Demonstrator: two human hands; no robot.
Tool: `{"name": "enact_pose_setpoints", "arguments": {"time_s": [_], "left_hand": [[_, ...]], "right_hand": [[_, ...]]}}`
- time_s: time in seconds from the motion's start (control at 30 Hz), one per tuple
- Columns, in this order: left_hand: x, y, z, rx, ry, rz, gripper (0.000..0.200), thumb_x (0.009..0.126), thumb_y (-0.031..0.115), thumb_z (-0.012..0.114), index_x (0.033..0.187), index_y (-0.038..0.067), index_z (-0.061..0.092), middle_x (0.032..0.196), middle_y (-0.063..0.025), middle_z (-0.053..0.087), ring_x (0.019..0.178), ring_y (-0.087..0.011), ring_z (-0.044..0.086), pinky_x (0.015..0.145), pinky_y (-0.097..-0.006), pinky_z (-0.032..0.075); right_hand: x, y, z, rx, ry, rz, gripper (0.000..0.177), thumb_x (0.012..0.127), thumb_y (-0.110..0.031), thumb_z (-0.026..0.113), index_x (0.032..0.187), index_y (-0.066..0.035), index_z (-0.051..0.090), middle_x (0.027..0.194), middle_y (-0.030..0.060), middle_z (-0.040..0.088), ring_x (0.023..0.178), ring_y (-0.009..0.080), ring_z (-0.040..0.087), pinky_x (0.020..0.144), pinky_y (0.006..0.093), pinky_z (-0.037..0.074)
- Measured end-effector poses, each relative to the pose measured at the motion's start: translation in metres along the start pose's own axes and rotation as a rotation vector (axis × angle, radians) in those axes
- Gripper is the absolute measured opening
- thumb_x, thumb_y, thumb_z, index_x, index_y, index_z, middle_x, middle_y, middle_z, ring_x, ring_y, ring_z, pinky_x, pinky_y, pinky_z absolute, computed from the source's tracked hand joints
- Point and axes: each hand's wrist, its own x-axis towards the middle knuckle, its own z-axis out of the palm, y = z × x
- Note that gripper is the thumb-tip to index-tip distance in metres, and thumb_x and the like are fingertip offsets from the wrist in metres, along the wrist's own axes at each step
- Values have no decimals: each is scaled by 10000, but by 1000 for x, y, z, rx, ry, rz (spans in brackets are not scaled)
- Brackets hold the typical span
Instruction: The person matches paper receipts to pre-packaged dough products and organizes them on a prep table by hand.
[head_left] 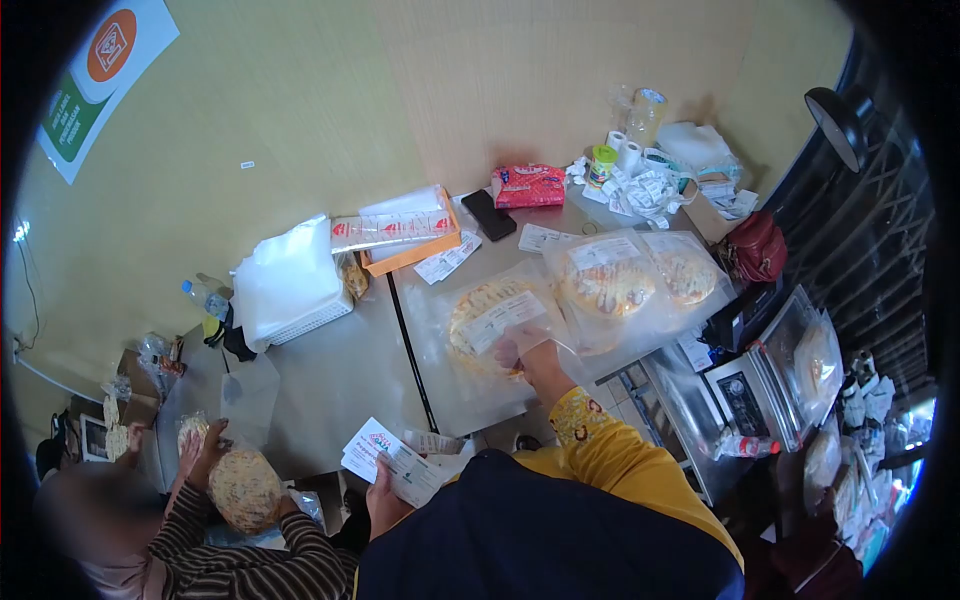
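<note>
Right fingers [508, 352] down on the near part of a bagged round [470, 308], at the lower edge of its printed label [512, 312]; can't tell whether they pinch the label or only press. Bag lies flat on the desk [335, 385], directly beneath them. Left fingers [383, 478] grip paper slips [408, 472] near the desk's front edge. Two more bagged rounds [612, 290] lie just right of the first.
</note>
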Motion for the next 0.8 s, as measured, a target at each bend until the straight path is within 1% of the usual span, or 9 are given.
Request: {"name": "enact_pose_setpoints", "arguments": {"time_s": [0.13,0.23,0.33,0.43,0.5,0.53,0.63,0.73,0.8], "left_hand": [[3,0,-7,-32,3,5,552,931,413,352,1294,-4,350,1187,-218,501,1107,-363,483,959,-505,368],[2,1,-7,-26,8,17,549,926,412,369,1287,-1,358,1181,-216,508,1104,-361,488,953,-508,372],[3,2,-16,-35,-57,14,510,924,401,389,1280,36,371,1186,-196,514,1079,-365,514,939,-501,389],[6,2,-17,-35,-7,22,530,921,421,382,1278,30,371,1166,-213,523,1078,-362,515,937,-493,389],[7,5,-13,-16,-26,39,540,912,427,399,1276,28,372,1150,-217,527,1079,-361,509,930,-506,393],[7,5,-11,-5,-36,37,546,908,430,408,1275,28,373,1142,-220,528,1080,-361,507,926,-513,395],[8,5,-5,-14,-92,10,545,910,439,398,1266,27,372,1127,-223,531,1069,-366,511,916,-518,400],[14,-1,1,-24,-103,-18,549,911,462,377,1252,31,379,1120,-221,527,1058,-369,514,915,-525,395],[14,-2,6,-11,-116,-35,555,910,468,374,1252,32,380,1132,-222,518,1061,-373,510,914,-530,392]], "right_hand": [[1,-5,3,-42,8,33,142,836,-155,553,813,-15,555,672,109,590,511,189,578,449,308,495],[-14,-13,0,-142,-111,68,162,844,-181,556,868,-21,571,686,101,603,521,183,584,453,294,495],[-24,-7,-13,-334,-207,144,243,838,-196,579,993,-9,579,693,90,613,523,172,583,463,288,497],[-45,-8,-37,-466,-510,92,384,838,-208,594,1159,-12,516,806,109,625,610,165,601,529,286,511],[-66,-11,-40,-401,-550,84,425,853,-190,577,1223,-18,461,901,124,615,683,168,605,577,285,514],[-74,-12,-45,-366,-561,83,448,860,-181,568,1255,-21,433,949,131,609,719,169,607,601,285,515],[-77,-15,-50,-382,-499,55,449,888,-217,528,1272,-25,399,1025,149,580,789,181,602,645,292,514],[-71,-16,-30,-312,-363,238,396,907,-272,486,1214,-24,463,990,152,589,752,191,606,637,299,516],[-71,-11,-16,-163,-303,148,396,912,-308,466,1164,-4,498,964,153,596,726,199,609,631,297,517]]}}
